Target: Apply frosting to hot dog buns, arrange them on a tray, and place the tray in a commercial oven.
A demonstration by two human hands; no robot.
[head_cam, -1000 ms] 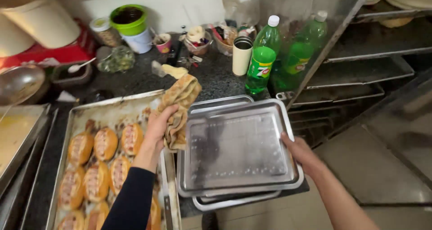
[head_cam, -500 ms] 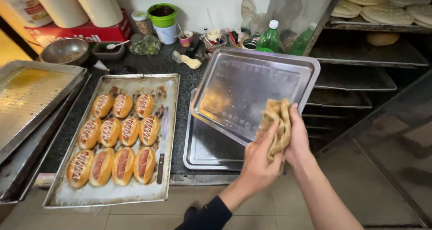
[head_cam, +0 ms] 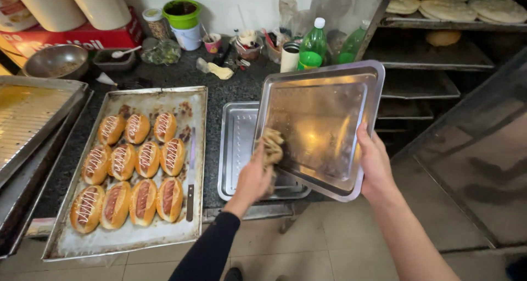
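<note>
My right hand (head_cam: 374, 163) grips the near right edge of a shiny steel tray (head_cam: 324, 121), holding it tilted up toward me. My left hand (head_cam: 253, 177) presses a crumpled brown cloth (head_cam: 272, 146) against the tray's lower left inner face. Under the tilted tray another steel tray (head_cam: 237, 149) lies flat on the dark counter. To the left a large baking sheet (head_cam: 186, 102) carries several sausage buns (head_cam: 132, 168) striped with white sauce, and a knife (head_cam: 190, 198) lies along its right side.
Green bottles (head_cam: 313, 46), cups and a green-lidded tub (head_cam: 182, 16) crowd the counter's back. A metal bowl (head_cam: 55, 61) and empty trays (head_cam: 27, 110) sit at the far left. A rack on the right holds flatbreads (head_cam: 455, 6). Tiled floor lies below.
The tray has tilted steeper and shifted right. The cloth went from the tray's near right edge to its lower left inner face, and my right hand now grips the near right edge.
</note>
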